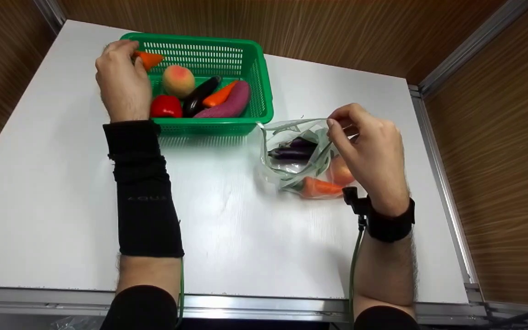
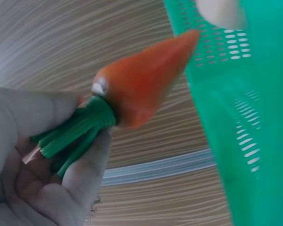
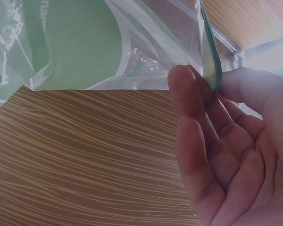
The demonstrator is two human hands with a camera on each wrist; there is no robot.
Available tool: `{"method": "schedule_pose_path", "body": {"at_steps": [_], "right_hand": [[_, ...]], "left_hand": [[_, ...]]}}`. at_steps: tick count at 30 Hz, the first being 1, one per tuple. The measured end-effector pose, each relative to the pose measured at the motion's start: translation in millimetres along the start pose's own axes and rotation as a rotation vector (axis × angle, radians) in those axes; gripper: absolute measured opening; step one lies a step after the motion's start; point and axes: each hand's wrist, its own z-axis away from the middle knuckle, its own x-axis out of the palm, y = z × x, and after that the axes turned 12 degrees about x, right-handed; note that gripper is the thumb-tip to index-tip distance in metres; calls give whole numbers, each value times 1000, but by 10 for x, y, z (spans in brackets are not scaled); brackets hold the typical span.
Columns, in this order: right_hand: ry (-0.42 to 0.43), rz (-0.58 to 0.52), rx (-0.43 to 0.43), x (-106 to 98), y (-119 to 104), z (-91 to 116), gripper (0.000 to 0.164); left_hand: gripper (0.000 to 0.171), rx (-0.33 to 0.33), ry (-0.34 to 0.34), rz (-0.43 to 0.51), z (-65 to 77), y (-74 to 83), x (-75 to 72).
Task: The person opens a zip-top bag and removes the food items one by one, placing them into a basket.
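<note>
My left hand point(image 1: 122, 75) pinches a carrot point(image 2: 141, 87) by its green stem, over the left end of the green basket point(image 1: 266, 91); its orange tip points toward the basket wall in the left wrist view. My right hand point(image 1: 371, 151) pinches the rim of a clear plastic bag point(image 1: 271, 172) between thumb and fingers, holding its mouth spread. Inside the bag lie dark eggplants point(image 1: 294, 153), a carrot point(image 1: 321, 188) and a round peach-coloured fruit point(image 1: 341, 170), partly hidden by my hand. In the right wrist view the bag's green printed side point(image 3: 85, 42) shows.
In the basket lie a peach point(image 1: 178, 81), a red tomato-like piece point(image 1: 167, 107), a dark eggplant point(image 1: 202, 96), another carrot point(image 1: 219, 95) and a purple sweet potato point(image 1: 229, 103). Wood-grain panels point(image 1: 507, 137) stand around the white table point(image 1: 245, 238). Cables run along both forearms.
</note>
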Motion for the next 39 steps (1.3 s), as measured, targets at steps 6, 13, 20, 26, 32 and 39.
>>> {"method": "schedule_pose_path", "body": {"at_steps": [6, 13, 20, 26, 32, 39], "right_hand": [[-3, 1, 5, 1, -3, 5, 15], [-8, 4, 3, -3, -8, 10, 14], [-12, 16, 2, -7, -16, 10, 15], [-13, 21, 3, 4, -23, 19, 15], [-5, 14, -11, 40, -16, 48, 14], [-5, 19, -15, 74, -14, 78, 15]], "left_hand": [[47, -57, -78, -22, -50, -140, 133], [47, -64, -169, -40, -49, -238, 177], [49, -70, -190, -32, -40, -255, 119], [49, -81, -155, -19, -53, -283, 145], [47, -33, -210, -55, -22, -381, 205], [52, 12, -270, -103, 14, -357, 185]]}}
